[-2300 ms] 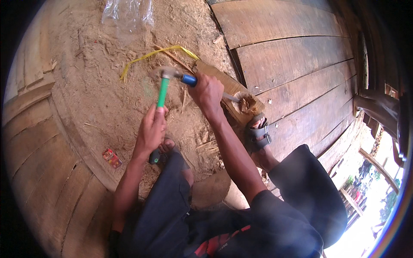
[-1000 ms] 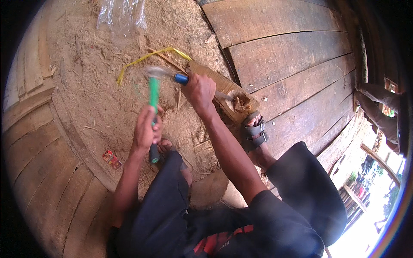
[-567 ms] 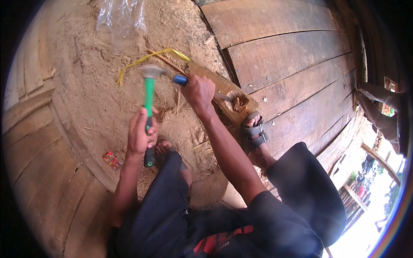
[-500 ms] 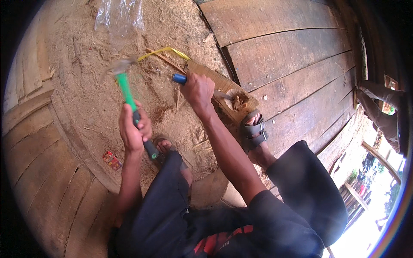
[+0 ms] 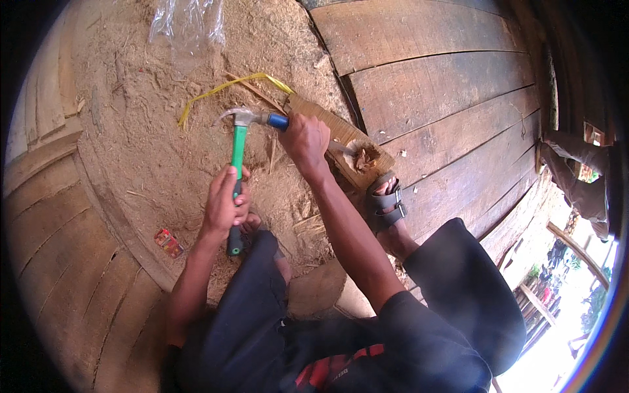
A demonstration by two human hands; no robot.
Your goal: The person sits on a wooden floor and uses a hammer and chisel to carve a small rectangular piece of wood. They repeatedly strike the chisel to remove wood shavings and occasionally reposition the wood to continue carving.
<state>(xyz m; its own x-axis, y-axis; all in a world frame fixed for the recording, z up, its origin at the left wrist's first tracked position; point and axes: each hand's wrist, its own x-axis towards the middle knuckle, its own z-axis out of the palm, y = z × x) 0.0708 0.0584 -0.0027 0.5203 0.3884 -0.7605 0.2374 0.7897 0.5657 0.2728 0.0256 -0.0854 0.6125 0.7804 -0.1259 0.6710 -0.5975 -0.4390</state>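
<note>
My left hand [image 5: 225, 204] is closed round the green and black handle of a claw hammer [image 5: 240, 147]. The hammer's steel face meets the butt of a blue-handled chisel [image 5: 278, 122]. Wrapped round that chisel is my right hand [image 5: 306, 142], hiding most of its handle. The blade slants down to the right into a carved hollow in a wooden block [image 5: 321, 116]. Loose wood chips [image 5: 365, 159] lie in the hollow. My sandalled right foot [image 5: 386, 200] is at the block's near end.
Wooden planks [image 5: 445, 82] cover the ground at right; more boards [image 5: 78, 262] lie at left. Between them is sawdust-strewn ground [image 5: 144, 141]. A yellow strip [image 5: 216, 91], clear plastic [image 5: 187, 23] and a small red packet [image 5: 169, 243] lie on it.
My left hand has swung the hammer to the right, and its head now meets the chisel's butt. My right hand and the block have stayed nearly in place.
</note>
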